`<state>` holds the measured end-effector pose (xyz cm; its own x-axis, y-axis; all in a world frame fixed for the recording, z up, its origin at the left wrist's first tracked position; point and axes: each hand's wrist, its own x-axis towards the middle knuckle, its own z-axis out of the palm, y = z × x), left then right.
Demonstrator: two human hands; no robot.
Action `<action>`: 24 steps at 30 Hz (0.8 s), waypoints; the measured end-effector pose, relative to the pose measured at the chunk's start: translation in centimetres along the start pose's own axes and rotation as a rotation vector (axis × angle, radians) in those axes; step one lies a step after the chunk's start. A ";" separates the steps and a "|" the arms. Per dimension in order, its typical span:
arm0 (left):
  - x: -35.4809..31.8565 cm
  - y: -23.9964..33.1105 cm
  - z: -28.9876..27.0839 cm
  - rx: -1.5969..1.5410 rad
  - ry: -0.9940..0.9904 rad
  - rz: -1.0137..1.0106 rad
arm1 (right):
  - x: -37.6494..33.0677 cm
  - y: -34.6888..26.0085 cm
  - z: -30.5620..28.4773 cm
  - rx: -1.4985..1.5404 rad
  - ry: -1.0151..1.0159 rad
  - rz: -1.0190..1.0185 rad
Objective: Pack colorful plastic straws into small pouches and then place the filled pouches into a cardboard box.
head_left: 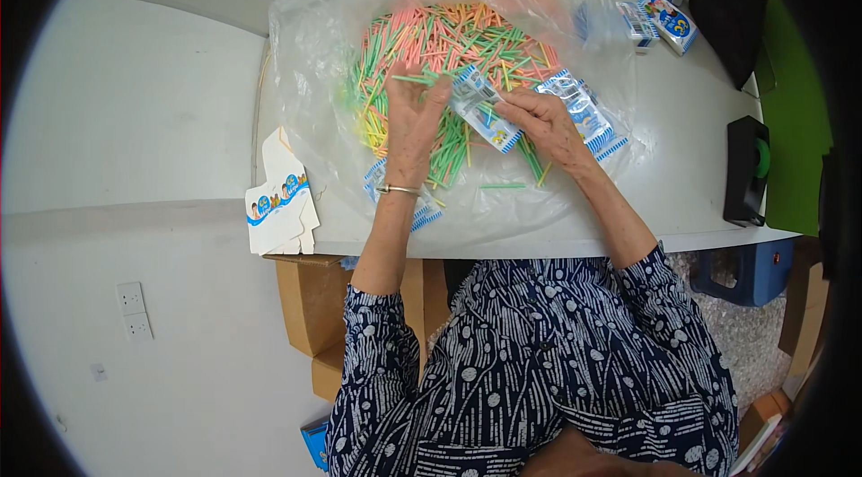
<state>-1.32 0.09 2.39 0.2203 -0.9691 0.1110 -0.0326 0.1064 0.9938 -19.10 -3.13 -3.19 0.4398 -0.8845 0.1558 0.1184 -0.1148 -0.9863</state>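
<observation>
A big heap of thin pink, green and yellow sticks [435, 35] lies on a clear plastic sheet or bag [310, 37] on the white table. Over the heap, my left hand [415, 122] is closed, with thin green sticks [413, 78] between its fingertips at the mouth of a small packet. My right hand [549, 129] pinches that blue-and-white packet [492, 125] by its side; it is partly see-through and tilted. Another group of flat packets [584, 109] lies beside my right hand. More packets [424, 213] show under my left wrist.
Small printed boxes [669, 21] and a black bag [729, 15] are at the far right. A black tape dispenser [745, 170] stands near the right edge. Flattened white cartons [283, 199] lie at the left corner. Below are cardboard boxes [310, 306] and a blue stool [745, 275].
</observation>
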 end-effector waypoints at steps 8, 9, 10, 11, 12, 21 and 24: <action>0.5 0.6 -0.5 0.253 -0.244 0.113 | 0.2 -0.1 -0.2 0.021 0.001 -0.008; 0.6 0.4 -0.6 0.254 -0.243 0.113 | 0.2 -0.2 -0.2 0.038 -0.005 -0.001; 0.6 0.1 -0.5 0.329 -0.216 0.242 | 0.2 0.0 -0.2 0.038 -0.004 0.001; 0.7 -0.1 -0.5 0.404 -0.188 0.372 | 0.2 0.1 -0.3 0.060 0.001 0.022; 0.7 -0.2 -0.6 0.403 -0.190 0.370 | 0.2 0.3 -0.3 0.083 0.005 0.042; 0.7 1.1 0.5 0.181 -0.239 0.140 | 0.0 -1.7 0.0 0.384 -0.078 0.196; 0.4 1.4 1.1 0.155 -0.298 0.083 | 0.0 0.0 -1.6 0.061 -0.265 0.304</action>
<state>-2.34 -0.44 3.84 -0.0828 -0.9833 0.1618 -0.1911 0.1750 0.9658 -20.52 -3.90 -3.32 0.6762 -0.7258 -0.1261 -0.0037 0.1679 -0.9858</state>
